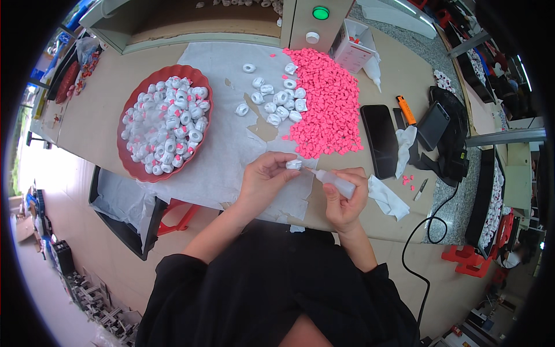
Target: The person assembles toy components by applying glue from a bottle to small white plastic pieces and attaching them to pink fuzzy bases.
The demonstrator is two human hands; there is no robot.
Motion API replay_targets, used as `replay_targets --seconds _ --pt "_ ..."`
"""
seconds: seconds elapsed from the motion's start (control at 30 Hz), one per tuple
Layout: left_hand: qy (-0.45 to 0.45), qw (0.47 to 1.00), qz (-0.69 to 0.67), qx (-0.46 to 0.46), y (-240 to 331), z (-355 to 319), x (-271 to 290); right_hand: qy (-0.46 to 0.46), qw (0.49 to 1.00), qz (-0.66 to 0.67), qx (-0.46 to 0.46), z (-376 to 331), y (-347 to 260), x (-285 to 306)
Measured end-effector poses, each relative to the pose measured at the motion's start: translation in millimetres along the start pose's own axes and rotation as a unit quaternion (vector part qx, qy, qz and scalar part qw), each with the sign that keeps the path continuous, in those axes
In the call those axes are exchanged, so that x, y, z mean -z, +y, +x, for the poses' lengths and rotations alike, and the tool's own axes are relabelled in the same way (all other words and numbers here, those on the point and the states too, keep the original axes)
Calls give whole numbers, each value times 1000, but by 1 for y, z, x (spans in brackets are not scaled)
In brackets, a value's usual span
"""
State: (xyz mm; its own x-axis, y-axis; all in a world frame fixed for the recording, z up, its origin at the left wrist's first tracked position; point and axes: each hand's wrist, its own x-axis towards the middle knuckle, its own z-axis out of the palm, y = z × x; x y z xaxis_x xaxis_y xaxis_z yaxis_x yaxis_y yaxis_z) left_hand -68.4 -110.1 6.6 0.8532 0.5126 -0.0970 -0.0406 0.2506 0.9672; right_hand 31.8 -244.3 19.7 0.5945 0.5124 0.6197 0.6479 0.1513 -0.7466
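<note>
Between the thumb and fingers of my left hand [263, 179] is a small white ring-like piece [293, 165] with dark markings. My right hand [348, 202] is wrapped round a translucent squeeze bottle [340, 184], its thin tip pointing left, right beside the white piece; whether they touch I cannot tell. Just beyond my hands spreads a dense patch of small pink pieces [326, 104]. Several loose white pieces [281, 113] lie along its left side on white paper [219, 133]. Farther left, a red scalloped bowl [209, 110] is heaped with white pieces, some showing pink bits.
At the right lie a black phone [378, 141], an orange-handled tool [406, 110], a crumpled tissue [388, 196] and a black cable [404, 254]. A white box [352, 49] and another bottle [373, 72] stand behind. A metal cabinet with a green button [321, 13] borders the back. A black lined bin [124, 211] sits lower left.
</note>
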Motion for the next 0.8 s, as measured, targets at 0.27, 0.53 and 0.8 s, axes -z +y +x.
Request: replay_targets --seconds 0.27,0.53,0.8 --pt "8 1000 -8 -16 1 0 -1 -3 1000 16 -12 -1 1 0" --pt "7 999 18 -28 1 0 -2 -2 999 38 -14 -2 0 -2" --pt "14 999 34 4 -1 -1 -3 185 821 443 -308 13 7 20"
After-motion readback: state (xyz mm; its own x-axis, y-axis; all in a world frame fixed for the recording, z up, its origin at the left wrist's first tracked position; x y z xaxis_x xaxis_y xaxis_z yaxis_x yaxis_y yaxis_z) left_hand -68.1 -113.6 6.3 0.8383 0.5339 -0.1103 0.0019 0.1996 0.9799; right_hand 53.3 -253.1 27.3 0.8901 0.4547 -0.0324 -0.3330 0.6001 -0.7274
